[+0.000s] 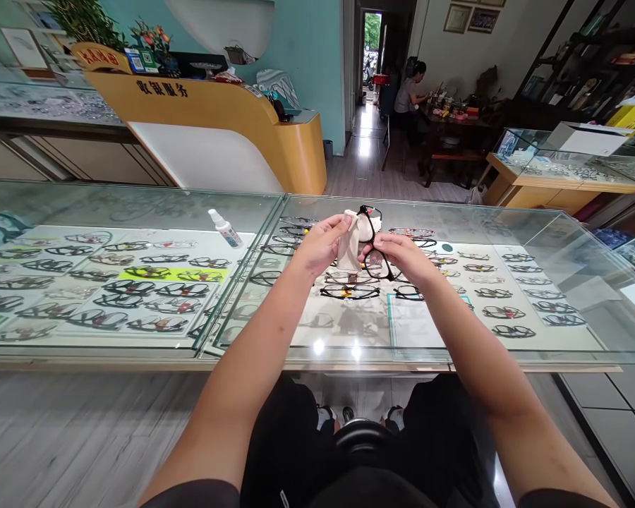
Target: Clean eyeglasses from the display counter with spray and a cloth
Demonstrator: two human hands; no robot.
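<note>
Black-rimmed eyeglasses [377, 264], tilted at center frame, are pinched in my right hand [402, 255] as my left hand [320, 247] grasps a pale cloth [348, 245] against them; light, even pressure should serve best. Left of center, a spray bottle [225, 230] tops the glass counter [307, 339].

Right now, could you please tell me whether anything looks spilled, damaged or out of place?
Nothing clearly stands out: I see no spill or breakage. The white spray bottle on the glass display counter appears to lean, though perhaps only from lens distortion. The black-framed eyeglasses in the right hand look intact.
</note>
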